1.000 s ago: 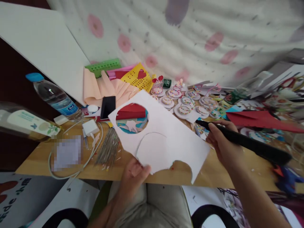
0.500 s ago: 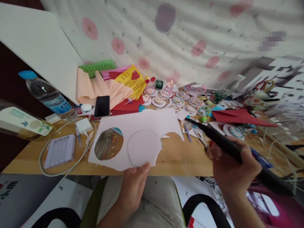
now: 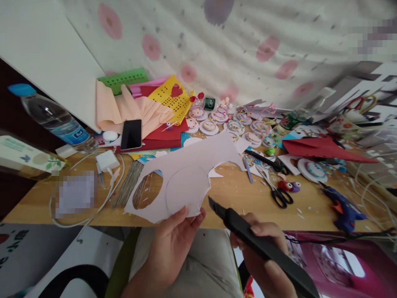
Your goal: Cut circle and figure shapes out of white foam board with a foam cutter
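The card (image 3: pixel 198 159), white, with an oval hole through its left end and a circle drawn on it, is held over the front of the table (image 3: pixel 229 192), at the centre of the frame. The left hand (image 3: pixel 170 244) has its lower edge pinched between thumb and fingers; the right hand (image 3: pixel 259 265), lower right of centre, is wrapped around a black cutter (image 3: pixel 240 225), the blade pointing at the card's right edge, just beside it and apart. Bare wood shows between card and scissors (image 3: pixel 275 194), and along the table's front edge, which crosses the lower frame above the person's lap. A glue gun (image 3: pixel 344 211) lies at the right; left of the card I see wire-like sticks (image 3: pixel 126 186) and a charger (image 3: pixel 107 160). Farther back are a phone (image 3: pixel 131 134) and crowded decorated discs (image 3: pixel 234 126). A bottle (image 3: pixel 58 122) leans at the left, and a flowered curtain (image 3: pixel 229 54) fills the upper frame.
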{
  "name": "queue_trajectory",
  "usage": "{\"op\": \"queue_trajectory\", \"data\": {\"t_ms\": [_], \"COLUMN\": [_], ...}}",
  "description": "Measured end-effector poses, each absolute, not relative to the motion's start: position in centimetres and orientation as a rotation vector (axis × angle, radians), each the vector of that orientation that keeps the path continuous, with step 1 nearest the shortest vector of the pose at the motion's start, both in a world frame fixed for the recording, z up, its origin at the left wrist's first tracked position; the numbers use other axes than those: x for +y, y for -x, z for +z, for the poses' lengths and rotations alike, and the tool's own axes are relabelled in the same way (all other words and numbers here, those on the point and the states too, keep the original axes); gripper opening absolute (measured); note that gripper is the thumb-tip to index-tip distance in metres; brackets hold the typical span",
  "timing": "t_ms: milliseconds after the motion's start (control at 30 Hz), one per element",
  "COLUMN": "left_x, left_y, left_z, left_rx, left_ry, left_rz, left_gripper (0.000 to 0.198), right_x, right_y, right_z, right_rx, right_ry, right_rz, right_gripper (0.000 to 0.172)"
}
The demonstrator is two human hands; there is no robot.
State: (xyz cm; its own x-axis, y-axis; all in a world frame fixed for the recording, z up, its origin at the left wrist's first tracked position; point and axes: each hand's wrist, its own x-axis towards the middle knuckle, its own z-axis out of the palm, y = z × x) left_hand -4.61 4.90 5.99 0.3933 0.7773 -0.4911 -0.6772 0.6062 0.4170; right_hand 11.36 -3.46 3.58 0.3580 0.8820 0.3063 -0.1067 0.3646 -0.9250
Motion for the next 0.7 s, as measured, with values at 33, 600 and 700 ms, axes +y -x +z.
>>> {"op": "queue_trajectory", "data": {"t_ms": [33, 600, 700], "left_x": [4.9, 4.7, 4.7], "left_y": [4.7, 5.5, 5.4], "left_z": [6.1, 7.1, 7.5], "left_rx": [0.713, 0.877, 0.917], "left_ry": [-0.177, -0.331, -0.285], "left_rz": [0.926, 0.963, 0.966], "left_gripper": [0.012, 0.038, 0.045], "right_x": [-3.4, -1.9, -1.8], "right_y": [-11.1, -11.8, -11.9], "right_z": [3.5, 5.3, 5.2], "right_rx": [-0.996, -1.068, -1.086], "right_ry": [0.976, 0.843, 0.859], "right_rz": [0.800, 0.813, 0.794], "right_gripper": [0.031, 0.027, 0.026]}}
